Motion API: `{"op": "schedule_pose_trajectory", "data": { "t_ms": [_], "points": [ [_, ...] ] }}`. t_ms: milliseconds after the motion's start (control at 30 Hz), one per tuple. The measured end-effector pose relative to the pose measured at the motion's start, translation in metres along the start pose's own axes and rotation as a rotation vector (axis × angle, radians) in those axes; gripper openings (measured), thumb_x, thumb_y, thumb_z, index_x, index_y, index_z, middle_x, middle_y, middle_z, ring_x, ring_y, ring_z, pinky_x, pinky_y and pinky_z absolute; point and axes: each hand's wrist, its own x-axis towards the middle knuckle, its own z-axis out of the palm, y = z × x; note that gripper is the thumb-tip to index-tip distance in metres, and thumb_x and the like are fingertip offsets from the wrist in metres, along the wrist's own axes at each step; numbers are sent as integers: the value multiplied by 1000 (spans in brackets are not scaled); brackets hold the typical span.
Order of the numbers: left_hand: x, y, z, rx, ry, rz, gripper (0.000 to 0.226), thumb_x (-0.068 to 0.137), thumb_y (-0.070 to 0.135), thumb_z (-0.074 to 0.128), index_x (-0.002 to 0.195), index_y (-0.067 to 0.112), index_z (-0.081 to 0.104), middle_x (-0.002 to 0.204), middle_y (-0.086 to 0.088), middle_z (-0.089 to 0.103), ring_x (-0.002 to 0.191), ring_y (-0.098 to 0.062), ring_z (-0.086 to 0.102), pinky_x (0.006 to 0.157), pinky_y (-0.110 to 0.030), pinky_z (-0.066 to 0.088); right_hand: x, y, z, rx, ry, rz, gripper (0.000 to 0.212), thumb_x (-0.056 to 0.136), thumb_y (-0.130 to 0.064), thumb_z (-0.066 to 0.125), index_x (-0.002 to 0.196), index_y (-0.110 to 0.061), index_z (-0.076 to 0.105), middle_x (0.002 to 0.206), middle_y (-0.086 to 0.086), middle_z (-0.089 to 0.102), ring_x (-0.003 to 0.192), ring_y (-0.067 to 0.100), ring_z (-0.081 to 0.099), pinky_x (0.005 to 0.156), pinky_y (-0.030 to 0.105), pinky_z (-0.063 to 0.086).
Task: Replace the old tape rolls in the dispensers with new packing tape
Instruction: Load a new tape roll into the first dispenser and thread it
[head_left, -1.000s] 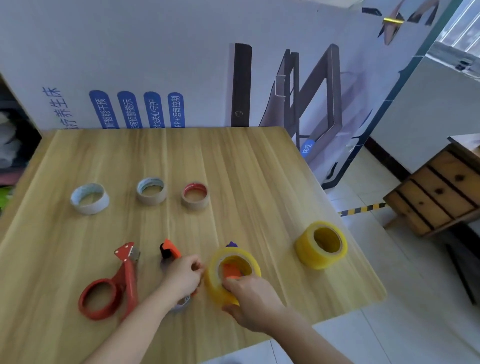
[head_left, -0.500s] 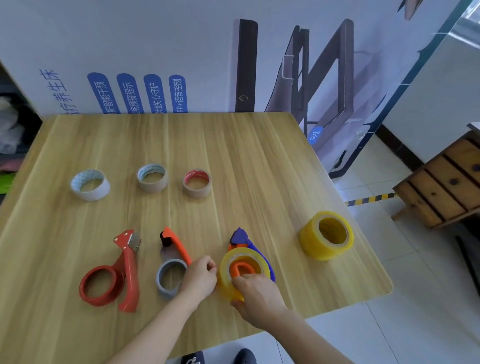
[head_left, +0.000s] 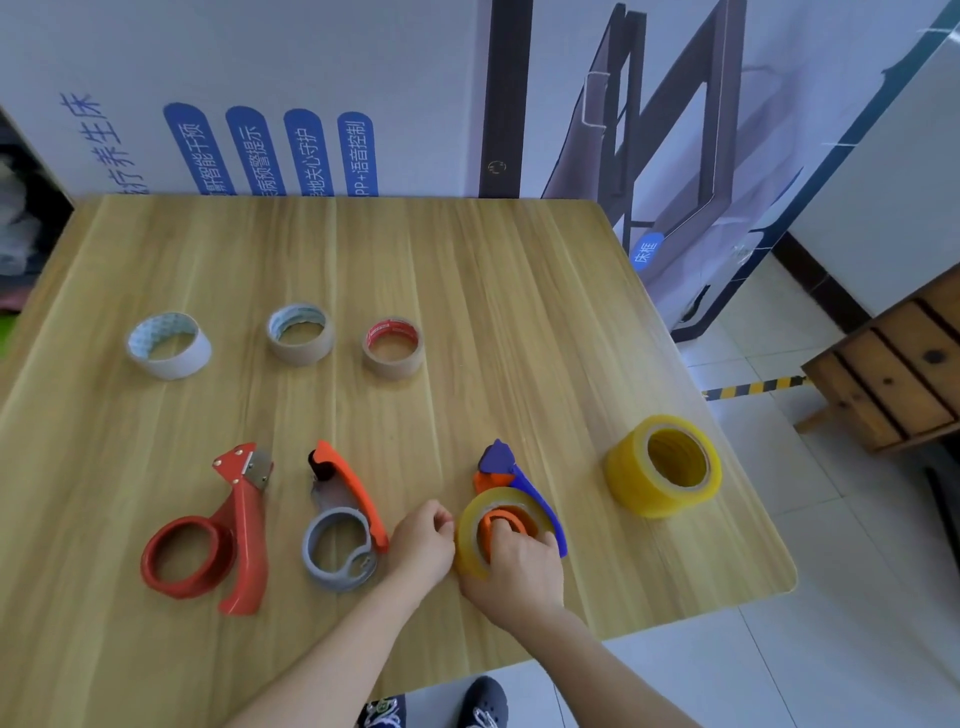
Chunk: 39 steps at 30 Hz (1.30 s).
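Near desk (head_left: 467, 291) front edge, yellow roll (head_left: 467, 552) seated on orange hub (head_left: 486, 526) of blue dispenser (head_left: 536, 500), gripped by right hand (head_left: 519, 571), fingers hooked inside. Left hand (head_left: 423, 543) curled against roll; hold cannot be told.

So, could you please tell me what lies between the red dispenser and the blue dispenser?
In the head view, the empty grey-and-orange dispenser lies between the red dispenser and the blue dispenser, along with the left hand.

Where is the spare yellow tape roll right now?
Head view: the spare yellow tape roll sits on the table near its right edge, just right of the blue dispenser, untouched.
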Motion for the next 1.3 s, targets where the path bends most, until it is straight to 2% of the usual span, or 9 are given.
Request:
{"op": "schedule_pose_trajectory", "data": {
  "t_ms": [200, 333, 433, 567, 633, 800, 967, 1167, 1300],
  "points": [
    [-3, 38, -23, -406, -59, 147, 11, 86, 15, 68, 90, 20, 59, 89, 3, 62, 90, -17, 58, 76, -23, 46, 8, 6, -45, 688, -156, 202, 35, 61, -45, 59, 78, -15, 53, 69, -7, 50, 63, 11, 47, 66, 28, 39],
    [-8, 68, -54, -658, -266, 153, 88, 48, 36, 88, 126, 26, 49, 120, 8, 55, 116, -7, 48, 95, -25, 34, 4, 1, -74, 1170, -200, 207, 44, 67, -46, 64, 89, -7, 64, 75, 2, 57, 64, 11, 56, 55, 23, 46],
    [-12, 79, -75, -807, -448, 179, 112, 32, 53, 91, 132, 34, 45, 130, 6, 57, 124, -10, 47, 105, -36, 28, 0, -6, -91, 1271, -179, 139, 45, 72, -52, 65, 91, -11, 69, 75, 1, 63, 65, 10, 60, 53, 18, 48],
    [-12, 89, -93, -896, -397, 155, 84, 57, 75, 69, 128, 31, 55, 117, 4, 69, 116, -15, 59, 107, -48, 36, -2, -14, -111, 1338, -118, 36, 53, 69, -56, 65, 89, -7, 70, 75, 5, 62, 69, 16, 58, 62, 28, 44],
    [-17, 97, -97, -854, -349, 116, 75, 73, 71, 50, 127, 20, 60, 115, -4, 71, 107, -18, 64, 95, -44, 47, -3, -18, -120, 1347, -108, -36, 56, 71, -56, 64, 93, -5, 70, 78, 6, 64, 72, 18, 58, 67, 32, 43],
    [-34, 113, -115, -955, -228, 255, 60, 89, 58, 42, 128, 15, 58, 109, -7, 72, 90, -19, 71, 72, -36, 53, -10, -30, -140, 1319, -70, -209, 43, 86, -49, 52, 94, -11, 72, 78, 0, 70, 72, 10, 62, 66, 20, 47],
    [-55, 133, -136, -937, -164, 526, 53, 89, 48, 49, 127, 13, 56, 114, -13, 67, 97, -25, 61, 78, -33, 46, -16, -46, -156, 1243, -14, -317, 29, 98, -37, 43, 94, -15, 61, 63, -17, 64, 57, -6, 55, 55, 9, 42],
    [-82, 152, -148, -801, -151, 777, 31, 85, 24, 45, 111, 13, 56, 92, 1, 68, 81, -11, 64, 65, -19, 50, -18, -61, -163, 1264, 76, -275, 53, 82, -61, 41, 92, -12, 58, 73, -7, 53, 65, 3, 48, 60, 14, 40],
    [-91, 158, -151, -787, -135, 814, 28, 84, 23, 47, 109, 18, 60, 99, -2, 69, 91, -16, 64, 77, -26, 52, -20, -67, -172, 1302, 75, -279, 48, 87, -54, 45, 101, -10, 54, 82, -6, 60, 63, -7, 55, 58, 10, 44]
  ]
}}
